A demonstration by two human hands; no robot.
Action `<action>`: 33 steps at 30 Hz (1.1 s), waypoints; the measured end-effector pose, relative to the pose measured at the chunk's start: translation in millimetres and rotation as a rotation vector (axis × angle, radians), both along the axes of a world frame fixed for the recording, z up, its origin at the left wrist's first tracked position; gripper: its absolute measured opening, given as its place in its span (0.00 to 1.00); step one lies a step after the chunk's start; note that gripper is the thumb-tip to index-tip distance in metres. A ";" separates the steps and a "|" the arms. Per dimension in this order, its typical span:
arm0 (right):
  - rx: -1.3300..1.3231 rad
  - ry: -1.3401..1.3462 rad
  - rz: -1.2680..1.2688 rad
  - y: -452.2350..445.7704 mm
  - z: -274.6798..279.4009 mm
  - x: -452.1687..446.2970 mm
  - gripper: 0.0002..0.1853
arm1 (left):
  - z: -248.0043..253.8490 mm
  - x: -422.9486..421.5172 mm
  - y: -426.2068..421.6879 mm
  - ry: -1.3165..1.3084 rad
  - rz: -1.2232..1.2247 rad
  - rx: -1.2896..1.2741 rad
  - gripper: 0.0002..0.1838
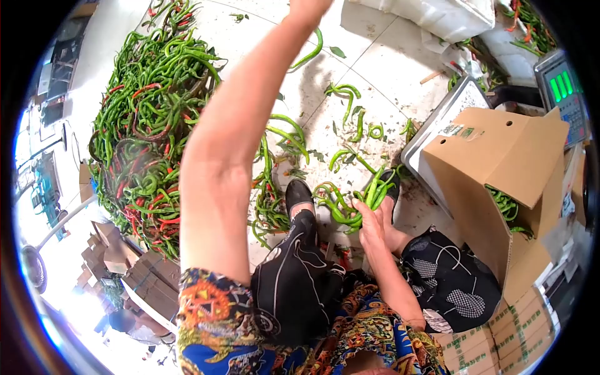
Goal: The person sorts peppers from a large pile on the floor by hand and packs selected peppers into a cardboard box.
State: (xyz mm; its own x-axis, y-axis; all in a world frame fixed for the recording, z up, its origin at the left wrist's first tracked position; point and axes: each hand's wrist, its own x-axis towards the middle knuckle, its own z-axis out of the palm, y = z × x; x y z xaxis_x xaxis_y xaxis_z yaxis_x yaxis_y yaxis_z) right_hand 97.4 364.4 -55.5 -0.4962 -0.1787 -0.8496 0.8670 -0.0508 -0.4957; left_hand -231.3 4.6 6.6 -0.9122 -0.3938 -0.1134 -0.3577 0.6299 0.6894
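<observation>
I had the right hand (370, 225) in clear view low in the middle, its fingers curled closed around a bunch of green peppers (375, 191), thumb uppermost along the stems. The bunch was held just above the floor (394, 69), between the two black shoes (299, 194) and close against the right one, with several curved pods spreading out to the left of the grip. The right forearm (395, 278) slanted up and inward from the lap, elbow bent near the patterned trousers (453, 281). The left arm (228, 147) was stretched far forward and rose large across my view, bare below the flowered sleeve (215, 312). Its hand, the left hand (310, 7), was cut off by the upper edge, so I could not tell how wide its fingers stood or whether they held anything; a single curved green pepper (314, 51) lay on the tiles just below it. Left of that arm I saw a big heap of green and red peppers (147, 119), and a smaller pile (269, 209) lay beside the left shoe. On the right, an open cardboard box (472, 150) with green peppers inside (502, 203) stood tilted by a weighing platform (425, 140), near its lit display (561, 87).
</observation>
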 end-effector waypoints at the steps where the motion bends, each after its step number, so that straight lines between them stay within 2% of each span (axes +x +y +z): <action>1: 0.038 -0.040 -0.062 -9.9 19.3 -5.8 0.21 | -31.4 22.9 11.9 -0.145 -0.002 -0.060 0.31; 2: 0.019 -0.078 -0.060 -4.2 13.1 0.6 0.21 | -106.4 35.3 7.3 0.102 0.081 -0.180 0.36; 3: 0.026 -0.090 -0.043 -0.8 12.8 3.3 0.21 | -122.5 54.8 14.2 -0.013 0.072 -0.269 0.35; 4: 0.030 -0.101 -0.030 -0.6 12.8 5.7 0.22 | -160.7 73.3 14.3 0.079 0.078 -0.394 0.31; 6: 0.012 -0.094 -0.040 -8.0 22.7 -2.2 0.21 | -180.1 104.3 16.1 -0.023 0.082 -0.348 0.23; 7: 0.016 -0.080 0.047 7.2 -0.1 -0.9 0.21 | -184.2 114.0 14.0 -0.108 0.083 -0.284 0.18; 9: 0.016 -0.063 0.172 51.0 -54.5 6.7 0.18 | -185.4 128.6 0.5 -0.084 0.023 -0.252 0.15; 11: 0.020 -0.076 0.154 45.1 -46.3 4.1 0.14 | -163.3 142.9 -17.6 -0.004 0.044 -0.168 0.09; 13: -0.040 -0.185 0.061 32.5 -31.9 -8.2 0.10 | -118.8 168.5 -40.0 -0.047 0.190 0.083 0.09; 14: 0.016 -0.124 0.074 23.1 -23.8 -5.1 0.10 | -99.7 187.5 -48.7 0.001 0.258 0.262 0.08; 15: 0.012 -0.137 0.082 28.9 -33.1 -2.2 0.11 | -82.9 210.4 -55.6 0.054 0.331 0.440 0.07; 17: 0.011 -0.176 0.102 27.2 -30.8 -2.1 0.19 | -67.8 258.4 -65.2 0.099 0.463 0.368 0.09; 19: 0.049 -0.179 0.039 5.4 -3.1 -5.3 0.21 | -85.1 314.3 -73.3 0.042 0.584 0.492 0.09; 21: 0.025 -0.218 0.072 19.0 -22.9 -2.3 0.21 | -93.3 349.6 -55.7 -0.078 0.699 0.497 0.09; 23: 0.056 -0.125 0.094 28.2 -40.9 5.8 0.17 | -97.1 365.8 -23.7 -0.237 0.583 0.139 0.11; 25: 0.073 -0.070 0.094 26.5 -37.8 6.5 0.16 | -141.5 379.2 1.8 -0.257 0.494 -0.151 0.13; 27: 0.070 -0.049 0.075 8.7 -16.2 1.7 0.18 | -146.9 361.0 37.4 -0.200 0.491 -0.216 0.20; 29: 0.082 -0.059 0.076 2.0 -4.2 0.6 0.19 | -143.4 336.9 49.6 -0.233 0.391 0.122 0.19; 31: 0.093 -0.123 0.061 -8.9 16.0 -9.5 0.20 | -137.5 322.5 55.1 -0.170 0.532 0.327 0.13; 33: 0.060 -0.068 0.071 0.6 4.8 -10.1 0.21 | -109.2 318.3 52.5 -0.090 0.728 0.480 0.09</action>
